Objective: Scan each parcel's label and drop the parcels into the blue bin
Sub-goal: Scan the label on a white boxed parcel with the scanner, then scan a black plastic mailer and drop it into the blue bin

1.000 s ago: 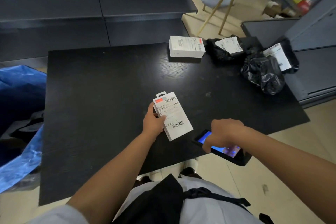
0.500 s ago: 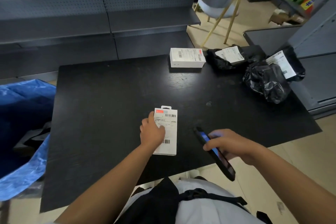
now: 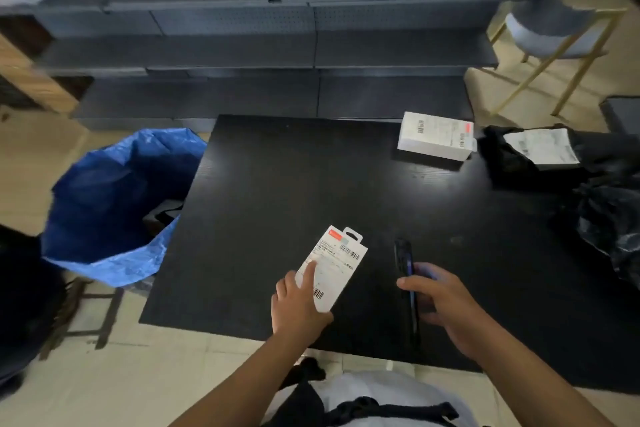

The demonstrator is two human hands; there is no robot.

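Since half a second ago the small white parcel box (image 3: 334, 269) has swung so that its hang-tab end now leans toward the upper right of the frame instead of pointing straight up it, and the phone (image 3: 406, 282) has turned edge-on. That box lies low in the middle of the frame on the black table (image 3: 277, 184), its long axis running from lower left to upper right, label face up with barcodes at both ends. The left hand (image 3: 300, 305) grips its lower end, the index finger stretched across the label. Just to the right, the right hand (image 3: 441, 302) holds the phone, fingers curled round it, its long axis running almost straight up the frame. At the left edge of the frame the blue bin (image 3: 104, 218), a soft blue bag, stands open beside the table, with something dark and white lying inside that I cannot make out. Toward the upper right lie a second white box (image 3: 435, 135) and black poly bag parcels (image 3: 533, 156), one with its white label up.
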